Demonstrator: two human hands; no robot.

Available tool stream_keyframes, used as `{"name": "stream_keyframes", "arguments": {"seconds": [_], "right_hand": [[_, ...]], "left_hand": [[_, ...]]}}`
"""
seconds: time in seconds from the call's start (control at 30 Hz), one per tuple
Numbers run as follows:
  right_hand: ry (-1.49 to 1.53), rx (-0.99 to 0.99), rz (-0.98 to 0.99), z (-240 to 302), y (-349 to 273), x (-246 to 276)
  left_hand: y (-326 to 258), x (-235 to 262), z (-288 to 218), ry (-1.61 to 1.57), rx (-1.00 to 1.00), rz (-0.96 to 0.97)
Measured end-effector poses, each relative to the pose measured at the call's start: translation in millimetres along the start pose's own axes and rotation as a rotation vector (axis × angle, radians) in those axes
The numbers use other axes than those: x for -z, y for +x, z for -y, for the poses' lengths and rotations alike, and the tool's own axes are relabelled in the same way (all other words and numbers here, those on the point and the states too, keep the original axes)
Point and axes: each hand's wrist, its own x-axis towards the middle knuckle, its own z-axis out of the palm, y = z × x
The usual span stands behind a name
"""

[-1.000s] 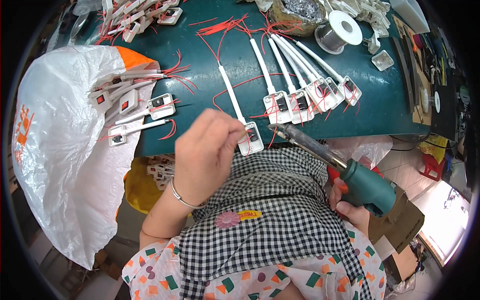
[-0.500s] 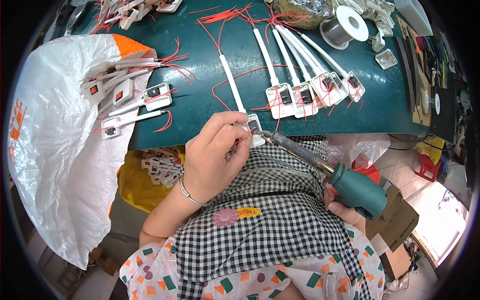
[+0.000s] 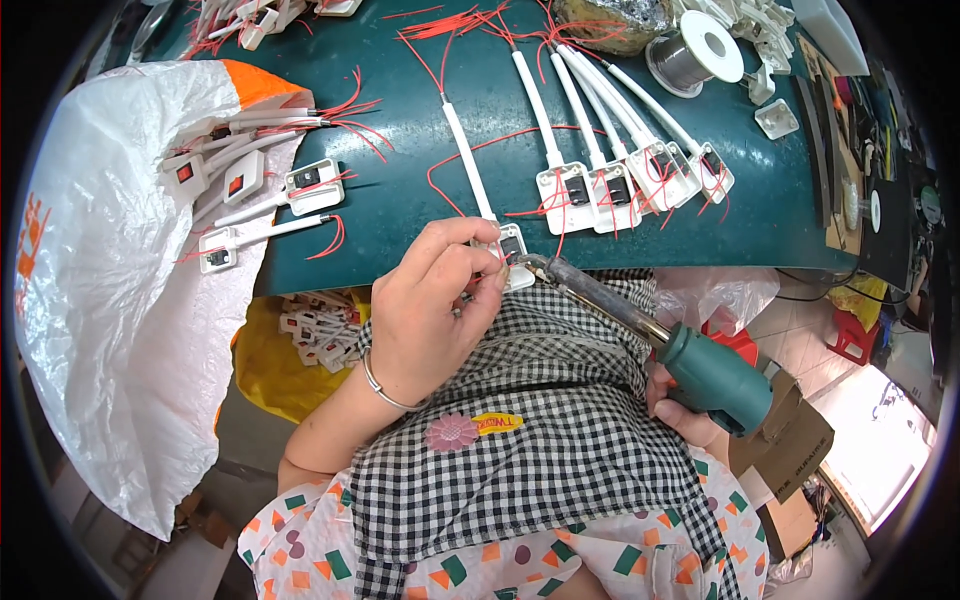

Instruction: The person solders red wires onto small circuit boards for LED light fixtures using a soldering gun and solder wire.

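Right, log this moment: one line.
left hand: at white plastic switch housing; right hand: holding green-handled soldering iron; tip: at housing

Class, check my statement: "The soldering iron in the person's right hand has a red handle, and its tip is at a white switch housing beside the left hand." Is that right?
Not quite: the handle is green, as the head view shows. The soldering iron is in the right hand, its tip at a white switch housing beside the left hand.

Near centre, the switch housing [image 3: 511, 243] is partly covered by the left hand [image 3: 435, 290]; at four o'clock, the right hand [image 3: 689, 420] is mostly hidden behind the iron [image 3: 718, 382]; at eleven, the switch pile [image 3: 257, 27] is cropped!
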Motion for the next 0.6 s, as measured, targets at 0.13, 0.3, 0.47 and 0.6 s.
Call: {"name": "stream_keyframes", "arguments": {"seconds": [0.13,0.3,0.47,0.6], "right_hand": [[0.050,0.050,0.007,3.5,6.7,-1.5],[0.047,0.085,0.006,3.9,11.7,-3.1],[-0.023,0.027,-0.007,-1.1,4.8,-1.6],[-0.020,-0.079,-0.007,-2.5,-2.3,-1.9]], "left_hand": [[-0.1,-0.8,0.1,0.004,-0.002,0.001],[0.2,-1.6,-0.4,0.002,0.007,-0.016],[-0.9,-1.7,-0.4,-0.021,0.015,0.004],[-1.3,-1.4,-0.3,-0.030,0.020,0.009]]}}
